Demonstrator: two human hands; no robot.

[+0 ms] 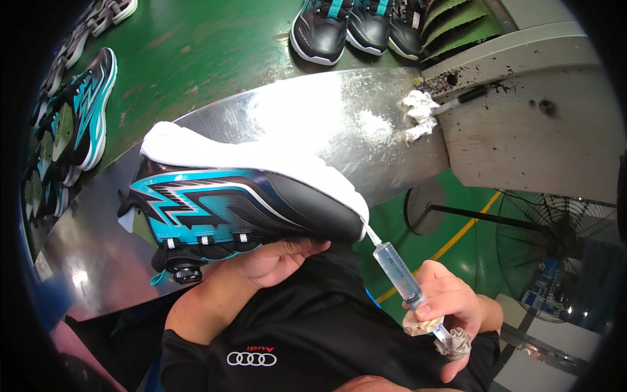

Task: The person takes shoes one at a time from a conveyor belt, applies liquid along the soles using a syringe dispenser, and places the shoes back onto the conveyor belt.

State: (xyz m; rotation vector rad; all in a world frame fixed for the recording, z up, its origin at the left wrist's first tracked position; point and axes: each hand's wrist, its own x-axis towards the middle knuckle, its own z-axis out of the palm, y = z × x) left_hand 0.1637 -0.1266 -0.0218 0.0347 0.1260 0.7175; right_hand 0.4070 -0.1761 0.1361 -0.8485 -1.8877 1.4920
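Observation:
A black and teal sports shoe (pixel 261 202) with a lacing dial is tilted, its thick white sole turned up and away from me. My left hand (pixel 281 261) grips it from below at the upper; some fingers are hidden behind the shoe. In my right hand (pixel 450 300) is a clear plastic syringe (pixel 398 274), its narrow white tip touching the sole's edge at the toe. Crumpled pale wrappings sit around the syringe's flange and plunger end, by my fingers. Clear liquid seems to fill part of the barrel.
Under the shoe lies a shiny metal worktop (pixel 333 117) with white residue. A crumpled white cloth (pixel 420 114) and a black pen-like tool (pixel 467 98) lie at its right end. Similar shoes stand at left (pixel 88 111) and top (pixel 320 29). A floor fan (pixel 548 248) stands right.

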